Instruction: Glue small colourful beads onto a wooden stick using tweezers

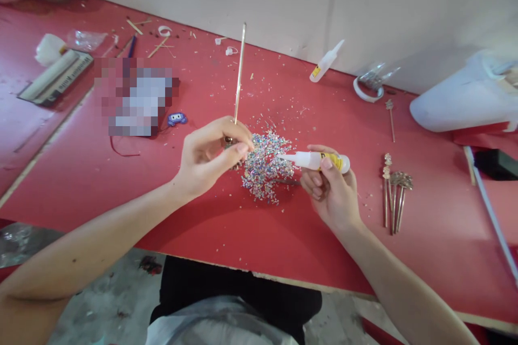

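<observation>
Between its fingertips, my left hand grips a thin gold stick that points up and away; the stick's lower end is mostly hidden by the fingers. My right hand is closed around a small white glue bottle with a yellow label, its nozzle pointing left. Beneath and between the hands lies a pile of small multicoloured rhinestones on the red table. A thin dark tool shows partly beside the pile, near my right fingers.
Gold sticks with decorated ends lie right. Another glue bottle, a tape roll and a large white container are along the wall. At left are a knife box, a blurred object and a blue trinket.
</observation>
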Demonstrator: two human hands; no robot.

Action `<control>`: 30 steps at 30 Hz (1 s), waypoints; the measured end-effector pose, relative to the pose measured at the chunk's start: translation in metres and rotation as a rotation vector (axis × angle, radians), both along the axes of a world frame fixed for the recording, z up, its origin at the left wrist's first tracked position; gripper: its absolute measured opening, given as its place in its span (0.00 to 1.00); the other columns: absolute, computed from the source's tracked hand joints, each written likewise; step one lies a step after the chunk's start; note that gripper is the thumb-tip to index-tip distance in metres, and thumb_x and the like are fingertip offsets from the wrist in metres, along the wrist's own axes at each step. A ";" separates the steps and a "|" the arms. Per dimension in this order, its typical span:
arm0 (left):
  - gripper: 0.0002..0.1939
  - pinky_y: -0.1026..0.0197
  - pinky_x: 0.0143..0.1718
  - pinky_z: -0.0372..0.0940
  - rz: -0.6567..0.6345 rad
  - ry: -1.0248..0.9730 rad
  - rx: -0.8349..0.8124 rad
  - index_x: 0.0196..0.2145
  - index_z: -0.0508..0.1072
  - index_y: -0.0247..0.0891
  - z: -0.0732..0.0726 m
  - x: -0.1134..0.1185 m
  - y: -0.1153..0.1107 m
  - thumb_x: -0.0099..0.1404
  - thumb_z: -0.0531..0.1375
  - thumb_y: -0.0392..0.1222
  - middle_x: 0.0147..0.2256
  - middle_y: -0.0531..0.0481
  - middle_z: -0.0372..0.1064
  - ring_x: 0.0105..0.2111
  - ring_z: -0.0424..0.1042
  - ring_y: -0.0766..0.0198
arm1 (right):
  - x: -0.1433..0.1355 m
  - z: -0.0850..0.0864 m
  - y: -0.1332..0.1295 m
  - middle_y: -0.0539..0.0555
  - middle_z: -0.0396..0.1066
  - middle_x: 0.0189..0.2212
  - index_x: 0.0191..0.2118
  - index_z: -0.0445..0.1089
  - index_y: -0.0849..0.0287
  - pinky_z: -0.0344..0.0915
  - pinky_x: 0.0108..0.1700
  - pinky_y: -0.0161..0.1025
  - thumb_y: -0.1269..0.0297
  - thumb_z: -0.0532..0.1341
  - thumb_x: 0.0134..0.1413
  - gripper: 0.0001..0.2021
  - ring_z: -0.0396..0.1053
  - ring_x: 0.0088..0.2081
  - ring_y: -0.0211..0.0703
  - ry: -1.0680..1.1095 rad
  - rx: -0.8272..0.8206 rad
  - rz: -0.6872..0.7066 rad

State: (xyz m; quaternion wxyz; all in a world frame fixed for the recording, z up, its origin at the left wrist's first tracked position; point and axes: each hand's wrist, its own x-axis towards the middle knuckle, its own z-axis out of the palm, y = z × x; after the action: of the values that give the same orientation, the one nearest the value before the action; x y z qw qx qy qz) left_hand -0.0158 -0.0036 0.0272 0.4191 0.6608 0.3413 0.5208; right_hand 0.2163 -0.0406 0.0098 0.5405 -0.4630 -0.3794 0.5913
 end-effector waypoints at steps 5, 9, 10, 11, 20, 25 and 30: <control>0.06 0.65 0.27 0.64 0.048 -0.035 -0.198 0.31 0.70 0.37 -0.007 0.003 0.011 0.66 0.56 0.36 0.29 0.51 0.69 0.26 0.68 0.70 | 0.002 0.001 0.000 0.41 0.53 0.16 0.39 0.69 0.53 0.42 0.17 0.32 0.55 0.66 0.53 0.11 0.45 0.15 0.29 0.081 -0.008 0.050; 0.06 0.66 0.29 0.64 -0.071 0.135 -0.269 0.32 0.71 0.36 -0.008 0.007 0.011 0.66 0.56 0.37 0.29 0.51 0.71 0.28 0.69 0.69 | 0.001 -0.001 -0.003 0.41 0.55 0.17 0.39 0.68 0.53 0.45 0.18 0.32 0.55 0.66 0.53 0.12 0.48 0.15 0.29 0.045 0.007 0.110; 0.06 0.66 0.29 0.64 -0.114 0.194 -0.248 0.33 0.72 0.35 -0.007 0.008 0.009 0.67 0.56 0.38 0.30 0.51 0.72 0.28 0.70 0.69 | 0.001 -0.003 -0.004 0.41 0.56 0.17 0.40 0.68 0.54 0.45 0.18 0.32 0.56 0.66 0.53 0.12 0.49 0.16 0.29 0.031 0.021 0.125; 0.06 0.66 0.30 0.64 -0.152 0.257 -0.212 0.34 0.72 0.35 -0.007 0.009 0.008 0.67 0.56 0.38 0.30 0.51 0.72 0.29 0.70 0.69 | 0.001 -0.004 -0.005 0.41 0.56 0.17 0.40 0.68 0.54 0.46 0.18 0.31 0.57 0.66 0.54 0.11 0.50 0.16 0.29 0.011 0.035 0.139; 0.05 0.65 0.34 0.63 -0.204 0.470 0.127 0.36 0.74 0.34 -0.011 0.015 -0.001 0.67 0.59 0.37 0.33 0.48 0.72 0.32 0.69 0.67 | 0.002 -0.014 -0.011 0.44 0.62 0.21 0.43 0.68 0.54 0.54 0.19 0.31 0.60 0.67 0.54 0.12 0.56 0.18 0.29 -0.319 0.133 0.156; 0.05 0.64 0.35 0.64 -0.171 0.523 0.196 0.36 0.74 0.34 -0.015 0.016 -0.002 0.67 0.58 0.36 0.33 0.48 0.72 0.33 0.69 0.66 | -0.002 -0.012 -0.013 0.47 0.66 0.26 0.44 0.69 0.54 0.58 0.21 0.31 0.59 0.66 0.54 0.13 0.61 0.22 0.31 -0.412 0.169 0.137; 0.06 0.64 0.35 0.64 -0.105 0.573 0.370 0.34 0.74 0.35 -0.019 0.016 -0.004 0.67 0.57 0.34 0.31 0.48 0.72 0.33 0.70 0.65 | -0.004 -0.011 -0.015 0.49 0.68 0.29 0.44 0.69 0.54 0.60 0.22 0.31 0.60 0.67 0.54 0.13 0.65 0.25 0.33 -0.470 0.194 0.135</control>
State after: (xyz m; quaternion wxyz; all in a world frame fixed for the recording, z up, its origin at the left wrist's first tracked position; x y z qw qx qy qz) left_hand 0.0000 -0.0074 0.0086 0.2056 0.8616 0.3103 0.3450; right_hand 0.2126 -0.0554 -0.0008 0.4389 -0.5072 -0.5795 0.4630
